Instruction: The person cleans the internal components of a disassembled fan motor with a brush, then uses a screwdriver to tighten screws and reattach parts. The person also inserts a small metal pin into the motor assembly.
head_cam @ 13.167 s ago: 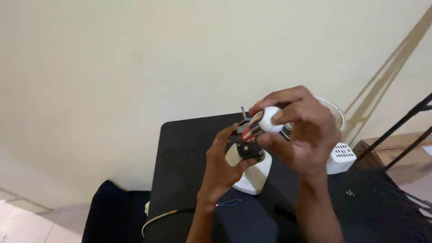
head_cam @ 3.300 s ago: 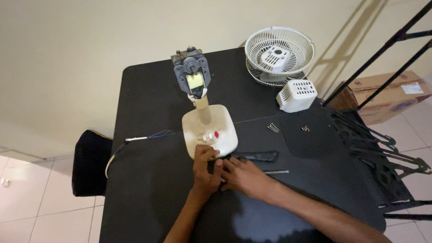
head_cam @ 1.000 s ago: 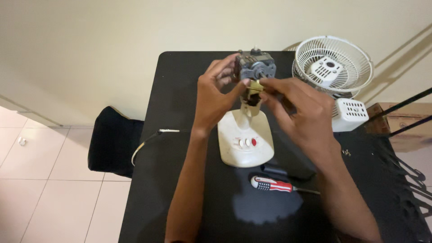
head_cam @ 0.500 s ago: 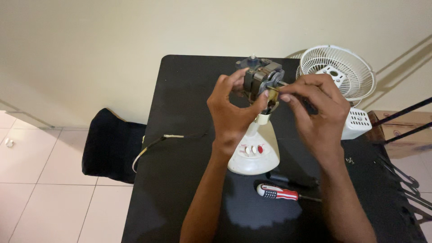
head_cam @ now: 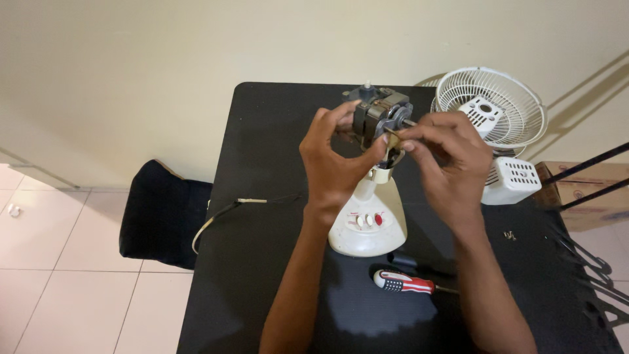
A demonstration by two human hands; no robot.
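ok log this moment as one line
left hand: grips fan motor | right hand: fingertips pinch at motor front | fan base: upright on black table | screwdriver: lying by base

A black table (head_cam: 262, 216) carries a white fan base (head_cam: 368, 226), a striped-handled screwdriver (head_cam: 403, 283), a white fan grille (head_cam: 490, 108) — and a small vented cover (head_cam: 514, 180).
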